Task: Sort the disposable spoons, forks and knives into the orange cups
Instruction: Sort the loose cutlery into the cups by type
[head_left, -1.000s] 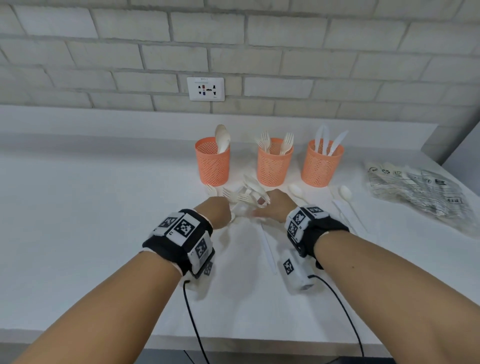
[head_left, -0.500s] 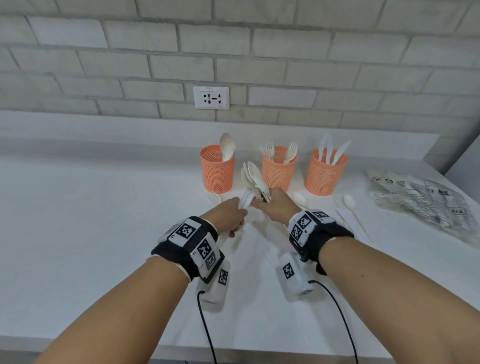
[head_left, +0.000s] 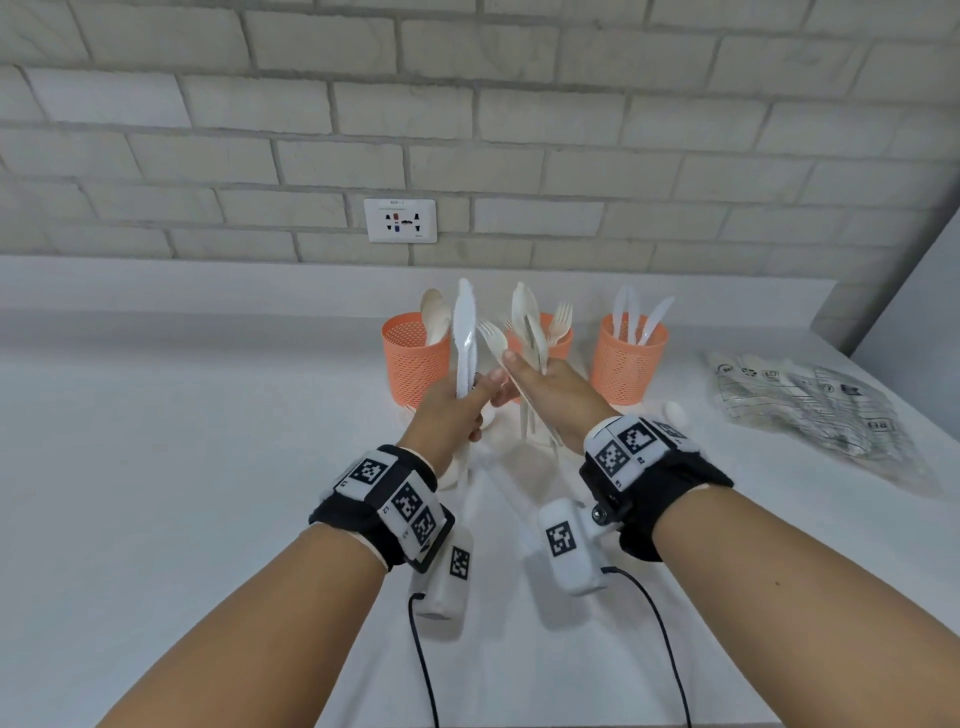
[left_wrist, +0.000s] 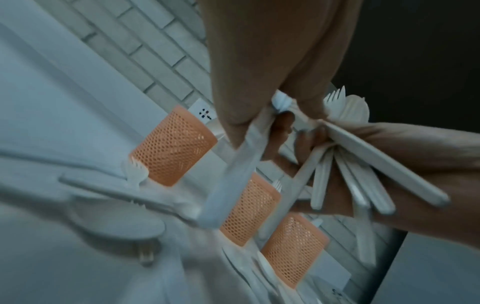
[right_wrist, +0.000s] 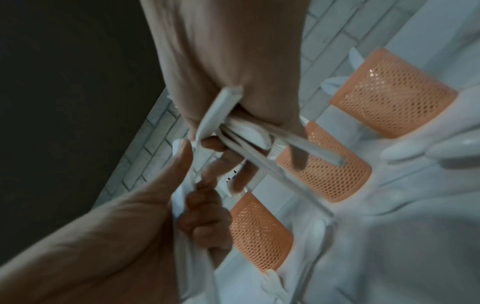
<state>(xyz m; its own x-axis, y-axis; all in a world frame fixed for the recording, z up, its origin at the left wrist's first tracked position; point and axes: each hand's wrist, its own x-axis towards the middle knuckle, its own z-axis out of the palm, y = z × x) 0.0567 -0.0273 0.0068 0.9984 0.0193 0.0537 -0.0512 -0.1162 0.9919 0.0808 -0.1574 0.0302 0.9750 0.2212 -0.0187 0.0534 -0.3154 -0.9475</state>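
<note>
Head view is showing the left hand (head_left: 451, 410) lifting two clear knives (head_left: 464, 332) upright, fingers curling round their handles, probably so the pair can go as one into a single cup. Right beside it, the right hand (head_left: 550, 400) is gripping a mixed bundle (head_left: 527, 332) of spoons and forks, its fingers wrapping the handles while the heads are fanning upward, likely kept as a stock to pick from. Behind the hands, three orange cups are standing in a row on the white worktop (head_left: 182, 493): the left cup (head_left: 415, 364) is carrying spoons, the middle cup (head_left: 563, 338) forks, the right cup (head_left: 631, 364) knives, so the lifted knives seem bound for the right one. More cutlery is lying loose on the worktop under the hands, including a spoon (head_left: 675, 413) near the right wrist. A crumpled plastic bag (head_left: 810, 410) is lying well apart to the right.
</note>
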